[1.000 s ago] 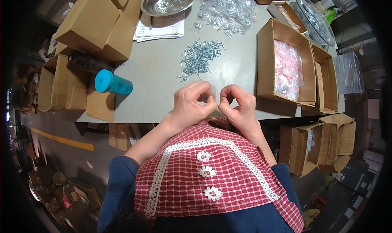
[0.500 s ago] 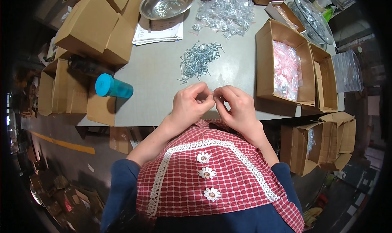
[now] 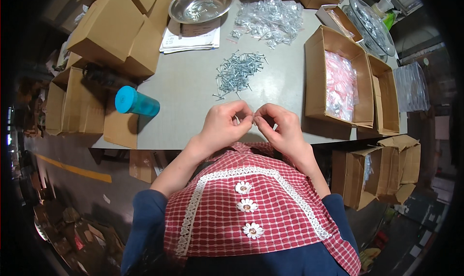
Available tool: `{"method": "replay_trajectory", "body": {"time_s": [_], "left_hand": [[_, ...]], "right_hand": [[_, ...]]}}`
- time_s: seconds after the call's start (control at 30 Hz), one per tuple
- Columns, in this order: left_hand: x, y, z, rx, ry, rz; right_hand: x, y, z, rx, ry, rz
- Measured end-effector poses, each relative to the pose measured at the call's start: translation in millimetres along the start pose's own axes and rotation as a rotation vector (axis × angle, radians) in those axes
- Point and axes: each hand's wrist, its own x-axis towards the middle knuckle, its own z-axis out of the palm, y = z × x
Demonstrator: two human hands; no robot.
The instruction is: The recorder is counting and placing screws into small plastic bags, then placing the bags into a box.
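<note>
My left hand (image 3: 225,123) and my right hand (image 3: 280,128) meet fingertip to fingertip over the table's near edge. Thumb and forefinger are pinched together on each; anything between them is too small or hidden to make out. Just beyond the fingers lies a loose pile of silvery screws (image 3: 240,72). Farther back rests a heap of small clear bags (image 3: 270,20) with metal parts in them. An open cardboard box (image 3: 314,78) to the right holds many small clear bags with pink edges (image 3: 340,85).
A steel bowl (image 3: 176,14) with some screws stands on stacked papers (image 3: 191,46) at the back. A blue bottle (image 3: 137,102) lies left, beside cardboard boxes (image 3: 108,32). More boxes (image 3: 345,174) sit below the table's right side. A clear round container (image 3: 369,27) is far right.
The fingertips stay pinched together in nearly the same spot, with the right fingers shifted slightly. The view has moved a little; the screws and boxes look unchanged.
</note>
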Motion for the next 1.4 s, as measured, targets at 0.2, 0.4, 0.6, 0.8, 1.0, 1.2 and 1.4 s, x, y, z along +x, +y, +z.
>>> {"method": "replay_trajectory", "body": {"time_s": [0.2, 0.4, 0.6, 0.8, 1.0, 1.2, 1.4], "left_hand": [[-4.3, 2.7, 9.1, 0.043, 0.130, 0.190], [-8.5, 11.4, 11.6, 0.316, 0.253, 0.271], [4.8, 16.2, 4.8, 0.585, 0.329, 0.576], [4.3, -17.3, 7.3, 0.503, 0.192, 0.615], [4.6, -44.3, 1.0, 0.341, 0.226, 0.485], [1.4, -79.4, -6.4, 0.427, 0.252, 0.301], [-1.1, -84.8, -11.7, 0.387, 0.278, 0.269]], "right_hand": [[-0.8, 2.4, 9.9, -0.024, 0.043, 0.005], [3.3, 5.8, 13.6, -0.304, 0.240, -0.107], [3.3, 19.9, 10.9, 0.299, 0.108, 0.355], [5.0, 22.5, 12.8, 0.339, 0.044, 0.384], [19.2, 37.3, 20.5, 0.113, -0.035, 0.381], [69.9, 91.0, 46.7, -0.453, -0.051, 0.142], [98.6, 99.8, 75.0, -0.684, -0.078, -0.076]]}}
